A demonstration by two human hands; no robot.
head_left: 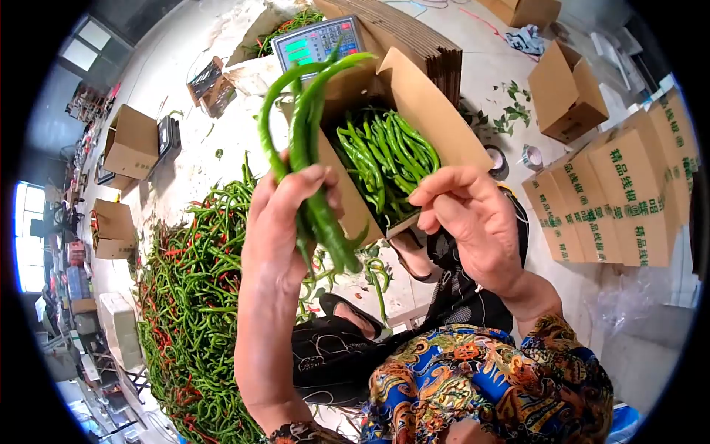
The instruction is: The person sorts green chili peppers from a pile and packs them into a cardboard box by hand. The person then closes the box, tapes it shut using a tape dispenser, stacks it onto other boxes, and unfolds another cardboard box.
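Note:
My left hand [285, 203] is wrapped round a bunch of long green chili peppers [307, 133], raised in front of the open carton. Their curved upper ends rise above my fist, and the other ends hang below it. My right hand [477, 226] is at the carton's near right corner, fingers curled and thumb close to the index finger, with no pepper visible in it. Inside the cardboard carton [421, 103] lies a layer of green chili peppers [388, 152], mostly lined up side by side. To the left spreads a big heap of loose green and red chili peppers [200, 296].
A digital scale [318, 44] with a lit display stands behind the carton. Flattened cardboard [414, 37] is stacked beyond it. Printed cartons [606, 200] and an open box [568, 92] are at right, with tape rolls [531, 155] nearby. More boxes [129, 144] stand at left.

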